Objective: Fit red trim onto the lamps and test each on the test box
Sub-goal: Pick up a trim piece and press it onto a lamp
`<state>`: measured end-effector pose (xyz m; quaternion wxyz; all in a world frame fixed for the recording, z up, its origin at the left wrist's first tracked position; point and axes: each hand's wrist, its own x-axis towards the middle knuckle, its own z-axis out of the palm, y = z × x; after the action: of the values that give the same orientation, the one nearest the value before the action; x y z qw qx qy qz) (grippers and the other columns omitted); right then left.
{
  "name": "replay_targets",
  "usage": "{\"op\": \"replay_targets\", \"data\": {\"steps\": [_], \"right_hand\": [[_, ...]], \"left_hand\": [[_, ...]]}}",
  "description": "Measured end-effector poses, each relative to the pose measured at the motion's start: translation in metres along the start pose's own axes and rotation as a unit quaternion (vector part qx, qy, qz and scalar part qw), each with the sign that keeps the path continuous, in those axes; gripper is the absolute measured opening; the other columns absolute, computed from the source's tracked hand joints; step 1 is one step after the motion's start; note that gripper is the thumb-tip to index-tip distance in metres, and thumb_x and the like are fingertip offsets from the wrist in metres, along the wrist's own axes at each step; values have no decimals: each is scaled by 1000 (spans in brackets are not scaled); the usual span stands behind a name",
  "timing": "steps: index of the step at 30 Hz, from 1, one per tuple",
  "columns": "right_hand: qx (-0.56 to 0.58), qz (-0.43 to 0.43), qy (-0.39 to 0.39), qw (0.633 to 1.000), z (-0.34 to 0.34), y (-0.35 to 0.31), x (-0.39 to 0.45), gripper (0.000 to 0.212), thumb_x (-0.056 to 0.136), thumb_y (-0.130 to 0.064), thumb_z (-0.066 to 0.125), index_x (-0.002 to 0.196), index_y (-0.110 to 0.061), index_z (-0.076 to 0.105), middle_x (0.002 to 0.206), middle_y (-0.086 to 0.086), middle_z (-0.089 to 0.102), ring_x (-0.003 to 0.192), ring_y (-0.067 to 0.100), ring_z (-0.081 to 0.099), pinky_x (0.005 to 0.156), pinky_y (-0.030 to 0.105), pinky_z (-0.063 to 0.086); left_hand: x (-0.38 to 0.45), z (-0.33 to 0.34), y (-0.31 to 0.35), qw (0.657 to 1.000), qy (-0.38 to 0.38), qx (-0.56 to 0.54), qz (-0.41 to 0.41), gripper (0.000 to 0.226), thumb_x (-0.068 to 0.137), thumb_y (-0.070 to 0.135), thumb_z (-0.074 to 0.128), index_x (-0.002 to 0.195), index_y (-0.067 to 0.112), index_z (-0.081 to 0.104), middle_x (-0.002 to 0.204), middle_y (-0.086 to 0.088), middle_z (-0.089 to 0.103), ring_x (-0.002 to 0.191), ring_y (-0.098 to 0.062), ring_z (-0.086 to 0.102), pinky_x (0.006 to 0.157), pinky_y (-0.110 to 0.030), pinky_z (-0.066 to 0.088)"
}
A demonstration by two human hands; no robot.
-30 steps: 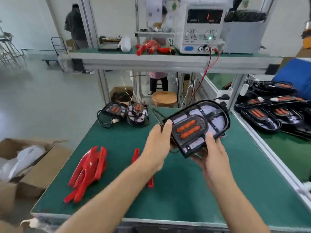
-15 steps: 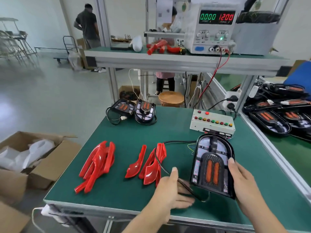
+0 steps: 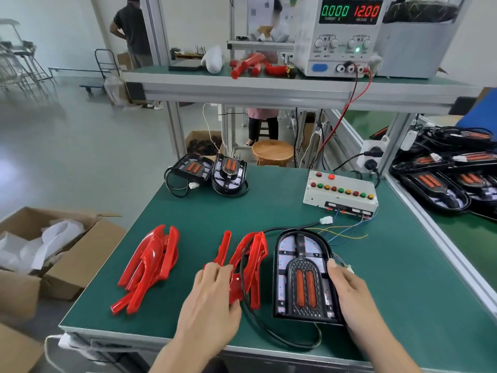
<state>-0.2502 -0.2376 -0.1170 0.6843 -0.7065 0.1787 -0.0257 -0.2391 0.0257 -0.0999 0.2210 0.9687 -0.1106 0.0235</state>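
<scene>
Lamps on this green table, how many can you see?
3. One lamp lies near the front, with the right hand on its edge. Two more lamps sit together at the far-left edge.

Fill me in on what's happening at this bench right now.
A person is assembling lamps at a green bench. Their right hand holds the side of a black lamp lying flat on the mat, no red trim on it yet. Their left hand reaches onto the nearer pile of red trim pieces. The lamp's white plug lies loose, short of the test box. Two more lamps sit at the far edge.
</scene>
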Motion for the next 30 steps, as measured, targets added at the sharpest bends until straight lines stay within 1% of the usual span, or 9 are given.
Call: {"op": "replay_targets", "data": {"steps": [2, 4, 6, 7, 9, 11, 17, 25, 30], "right_hand": [[4, 1, -1, 1000, 0, 0, 1, 36, 103, -50, 49, 101, -31, 79, 96, 5, 81, 88, 23, 78, 81, 35, 57], [-3, -1, -7, 1000, 0, 1, 2, 36, 103, -49, 48, 102, -30, 79, 97, 5, 80, 89, 24, 78, 81, 35, 57], [-16, -9, -17, 1000, 2, 1, 2, 36, 104, -48, 47, 103, -30, 79, 98, 4, 80, 91, 23, 78, 83, 37, 57], [-22, -14, -20, 999, 3, 1, 1, 36, 105, -47, 47, 103, -29, 79, 98, 4, 80, 92, 24, 78, 85, 37, 58], [-25, -21, -22, 999, 6, 1, 0, 36, 105, -45, 46, 102, -30, 79, 98, 3, 80, 93, 23, 77, 85, 37, 58], [-24, -30, -22, 999, 7, 0, -2, 35, 106, -45, 46, 102, -33, 78, 98, 0, 80, 92, 19, 77, 82, 35, 57], [-34, -40, -21, 998, 8, -1, -5, 34, 106, -43, 46, 99, -35, 78, 97, -3, 80, 90, 15, 77, 70, 15, 55], [-9, -29, -21, 999, 7, 1, -3, 34, 105, -46, 47, 106, -32, 78, 100, 0, 80, 94, 18, 77, 83, 35, 56], [-8, -29, -21, 999, 7, 1, -2, 34, 106, -45, 47, 107, -30, 78, 101, 2, 80, 95, 20, 77, 86, 37, 57]], "left_hand": [[0, -1, -1, 1000, -17, -4, 26, 60, 87, 20, 56, 145, 25, 44, 135, 15, 37, 123, -9, 38, 94, -23, 47], [4, -4, 3, 998, 10, -37, 55, 62, 79, 15, 50, 140, 22, 52, 135, 16, 40, 122, -9, 40, 99, -24, 45], [14, -6, 10, 996, 46, -45, 68, 44, 83, 26, 51, 124, 23, 64, 121, 14, 50, 111, -11, 46, 95, -31, 48], [21, -7, 16, 997, 41, -16, 64, 34, 89, 36, 51, 117, 24, 66, 113, 12, 52, 107, -13, 48, 92, -33, 48], [40, -7, 27, 996, 0, 80, 44, 34, 97, 52, 49, 108, 24, 65, 109, 6, 54, 108, -18, 50, 91, -34, 47], [55, -5, 35, 991, -23, 128, 18, 35, 99, 52, 51, 105, 20, 62, 111, 1, 57, 111, -22, 54, 87, -34, 45], [81, 5, 37, 996, 13, 81, -38, 38, 96, 53, 60, 99, 20, 41, 109, -1, 58, 102, -26, 63, 69, -33, 39], [95, 4, 40, 997, -18, 76, -12, 30, 95, 45, 61, 91, 18, 50, 100, -2, 59, 92, -30, 63, 67, -35, 38], [101, 1, 38, 995, -82, 37, -48, 40, 84, 37, 66, 62, 17, 40, 63, 2, 48, 65, -29, 52, 60, -32, 40]]}}
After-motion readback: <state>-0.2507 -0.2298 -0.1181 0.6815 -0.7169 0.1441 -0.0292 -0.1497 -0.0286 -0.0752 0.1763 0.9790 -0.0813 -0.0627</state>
